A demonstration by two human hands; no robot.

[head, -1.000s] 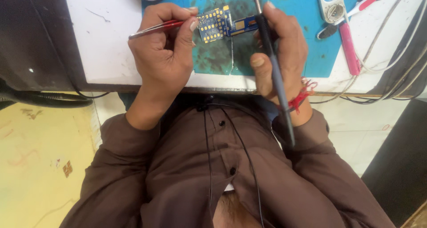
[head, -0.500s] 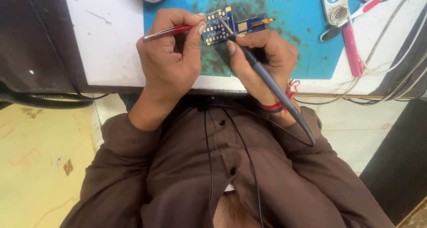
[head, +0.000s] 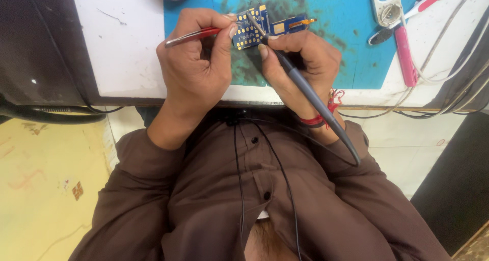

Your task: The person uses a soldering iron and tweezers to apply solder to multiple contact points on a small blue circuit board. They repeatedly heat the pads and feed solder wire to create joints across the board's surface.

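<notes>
Teal mat [head: 351, 32], small blue circuit board [head: 254, 26] with gold pads

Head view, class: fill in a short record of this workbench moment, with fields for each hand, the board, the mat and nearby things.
Left hand: left hand grips red-handled tweezers, tips at the board
Right hand: right hand holds a grey soldering iron, tip on the board
Board: small blue circuit board with gold pads, lying on the mat
Mat: blue mat, dark stains
Nearby: pink tool, white cables
</notes>
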